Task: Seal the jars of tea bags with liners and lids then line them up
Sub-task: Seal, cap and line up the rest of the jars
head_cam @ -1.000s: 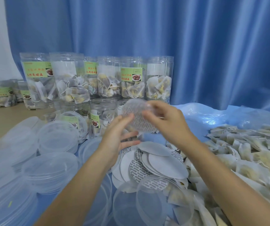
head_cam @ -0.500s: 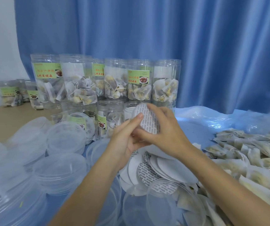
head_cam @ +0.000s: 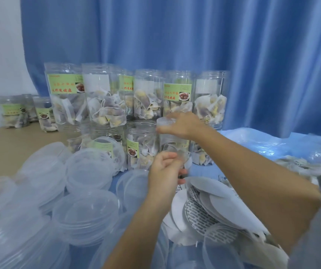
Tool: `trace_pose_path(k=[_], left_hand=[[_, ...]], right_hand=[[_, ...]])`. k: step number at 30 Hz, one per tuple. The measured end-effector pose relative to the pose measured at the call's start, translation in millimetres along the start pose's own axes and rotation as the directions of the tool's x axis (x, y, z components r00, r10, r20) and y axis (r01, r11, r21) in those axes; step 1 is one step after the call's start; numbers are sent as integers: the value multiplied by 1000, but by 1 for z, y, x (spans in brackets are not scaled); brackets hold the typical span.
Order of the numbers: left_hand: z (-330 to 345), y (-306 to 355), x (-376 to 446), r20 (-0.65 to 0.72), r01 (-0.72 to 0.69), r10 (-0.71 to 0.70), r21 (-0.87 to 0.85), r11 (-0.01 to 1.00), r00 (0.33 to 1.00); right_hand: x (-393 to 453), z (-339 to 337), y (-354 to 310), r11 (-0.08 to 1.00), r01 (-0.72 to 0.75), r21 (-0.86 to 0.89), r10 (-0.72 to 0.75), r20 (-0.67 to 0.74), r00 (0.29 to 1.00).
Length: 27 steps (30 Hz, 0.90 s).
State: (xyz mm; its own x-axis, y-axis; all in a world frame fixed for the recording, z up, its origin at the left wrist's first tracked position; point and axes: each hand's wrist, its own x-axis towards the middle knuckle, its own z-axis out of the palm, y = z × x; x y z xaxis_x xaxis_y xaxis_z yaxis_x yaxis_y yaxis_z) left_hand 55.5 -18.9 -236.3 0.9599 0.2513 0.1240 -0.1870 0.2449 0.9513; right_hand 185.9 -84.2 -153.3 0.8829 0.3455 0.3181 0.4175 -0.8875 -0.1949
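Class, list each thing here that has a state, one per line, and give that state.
Right hand: holds a liner over a jar's mouth.
Left hand: fingers curled at that jar, grip unclear.
Neighbouring front jar: open, no lid.
Lids: loose, stacked.
Spare liners: piled loose.

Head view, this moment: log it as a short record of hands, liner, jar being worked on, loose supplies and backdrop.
right hand: holds a liner over the open jar
left hand: low beside that jar, fingers curled; grip unclear
jar state: open, tea bags inside
liner pile: loose discs, front right
lids: clear, heaped at left
back row of jars: filled, against blue curtain
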Motion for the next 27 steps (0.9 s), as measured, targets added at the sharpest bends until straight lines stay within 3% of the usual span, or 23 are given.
trace_pose_path(k=[11,18,21,23,25,27], left_hand=[[-3,2,-1,-56,23,-23,3,1000,998],[-4,-4,3,-135,-43,59,118,992,989],[-5,-9,3,-59,-89,112,307,948,992],[-4,-13,3,-38,-87,106,334,938,994],[-1,-13,3,-72,-67,93,299,952,993],[0,-8,4,-145,-56,71,106,993,987]], right_hand=[[-49,-6,29,976,25,216,-20,-25,999],[-110,6,41,903,278,328,-167,-329,929],[-127,12,51,858,339,386,-164,-420,893],[-133,13,53,833,383,398,-165,-482,860],[-134,6,52,826,413,384,-148,-559,816],[-134,-6,49,793,453,407,-93,-654,751]])
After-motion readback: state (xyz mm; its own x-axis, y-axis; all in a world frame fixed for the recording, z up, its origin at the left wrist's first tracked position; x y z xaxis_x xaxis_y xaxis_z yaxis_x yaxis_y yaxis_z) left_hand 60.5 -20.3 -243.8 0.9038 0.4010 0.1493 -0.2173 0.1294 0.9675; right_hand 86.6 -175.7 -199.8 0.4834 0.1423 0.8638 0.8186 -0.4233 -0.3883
